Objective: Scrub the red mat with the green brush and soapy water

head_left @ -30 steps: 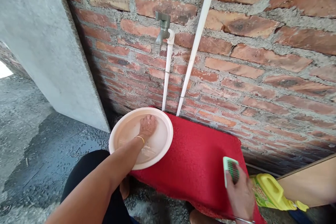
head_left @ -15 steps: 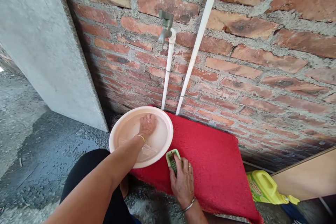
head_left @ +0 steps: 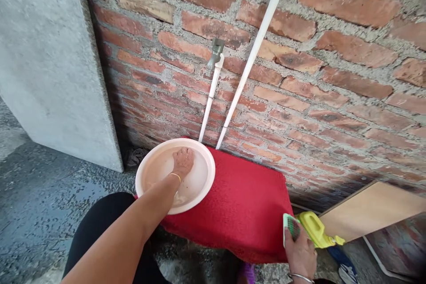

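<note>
My left hand (head_left: 183, 162) is down in the cloudy water of a pale pink basin (head_left: 212, 177), its fingers partly spread and nothing visible in them. A thin gold bangle circles that wrist. Out at the right end of a red cloth (head_left: 246, 199), my right hand (head_left: 301, 253) grips a small green soap dish (head_left: 293, 227) with a grid-like inside. The dish is tilted up, and my hand hides its lower part. The basin rests on the left end of the cloth-covered surface.
A brick wall rises behind, with a tap (head_left: 215, 55) and two white pipes (head_left: 254, 53). A grey slab (head_left: 63, 66) leans at left above wet floor. Right of the cloth are a yellow jug (head_left: 314, 229), a tan board (head_left: 369, 208) and a shoe (head_left: 347, 274).
My right hand has carried the soap dish from beside the basin rightward to the cloth's right end. My left hand stays in the basin. The view has shifted slightly.
</note>
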The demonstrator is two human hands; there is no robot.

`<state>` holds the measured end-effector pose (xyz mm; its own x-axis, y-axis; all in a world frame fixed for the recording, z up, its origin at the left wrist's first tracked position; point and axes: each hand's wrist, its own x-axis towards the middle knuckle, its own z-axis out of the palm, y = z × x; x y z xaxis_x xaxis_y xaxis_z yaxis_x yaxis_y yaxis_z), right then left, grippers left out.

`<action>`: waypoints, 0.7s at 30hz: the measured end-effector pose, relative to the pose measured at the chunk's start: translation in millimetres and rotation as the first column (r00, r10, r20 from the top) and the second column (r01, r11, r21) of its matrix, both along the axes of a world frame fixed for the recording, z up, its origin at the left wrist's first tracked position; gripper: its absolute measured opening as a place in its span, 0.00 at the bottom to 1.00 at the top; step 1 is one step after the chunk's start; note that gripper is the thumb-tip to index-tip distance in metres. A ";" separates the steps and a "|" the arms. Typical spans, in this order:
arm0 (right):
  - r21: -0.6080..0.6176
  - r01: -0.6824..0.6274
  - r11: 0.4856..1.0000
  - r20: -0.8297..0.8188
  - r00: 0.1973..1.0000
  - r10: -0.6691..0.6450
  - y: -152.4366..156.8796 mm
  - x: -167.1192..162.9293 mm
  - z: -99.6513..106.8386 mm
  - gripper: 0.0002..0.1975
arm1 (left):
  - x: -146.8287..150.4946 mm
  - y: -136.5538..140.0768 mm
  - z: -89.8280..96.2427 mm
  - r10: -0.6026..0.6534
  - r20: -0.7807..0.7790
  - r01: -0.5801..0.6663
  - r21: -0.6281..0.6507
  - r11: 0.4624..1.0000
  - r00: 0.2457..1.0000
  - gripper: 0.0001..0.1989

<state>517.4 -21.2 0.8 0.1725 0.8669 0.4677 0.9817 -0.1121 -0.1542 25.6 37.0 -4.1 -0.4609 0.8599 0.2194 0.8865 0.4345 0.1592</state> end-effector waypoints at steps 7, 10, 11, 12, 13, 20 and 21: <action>-0.025 -0.424 0.905 -0.193 0.891 0.412 -23.7 -111.1 2.8 0.27 | -3.7 -5.4 3.1 -0.018 -0.051 0.016 -0.039 0.999 0.999 0.17; -0.080 -0.554 0.829 -0.216 0.821 0.528 -40.4 -158.5 -7.0 0.22 | -4.6 -6.4 4.2 -0.010 -0.068 0.007 -0.047 0.999 0.998 0.16; -0.093 -0.563 0.821 -0.210 0.817 0.537 -43.4 -165.5 -10.3 0.21 | -5.1 -6.4 4.0 -0.009 -0.073 0.005 -0.052 0.999 0.997 0.16; -0.103 -0.561 0.821 -0.202 0.820 0.536 -44.8 -167.7 -13.1 0.21 | -5.7 -6.2 3.6 -0.010 -0.079 0.006 -0.056 0.998 0.997 0.16; -0.108 -0.551 0.827 -0.194 0.828 0.526 -44.6 -165.4 -15.3 0.22 | -6.3 -6.0 3.3 -0.013 -0.087 0.008 -0.060 0.998 0.996 0.16; -0.097 -0.306 0.947 -0.135 0.947 0.292 -17.8 -67.2 -17.9 0.26 | -7.7 -6.6 7.1 -0.033 -0.087 0.027 -0.068 0.997 0.996 0.16; -0.085 -0.263 0.961 -0.120 0.960 0.252 -14.1 -48.5 -18.0 0.27 | -7.6 -6.9 7.7 -0.036 -0.083 0.031 -0.066 0.997 0.996 0.16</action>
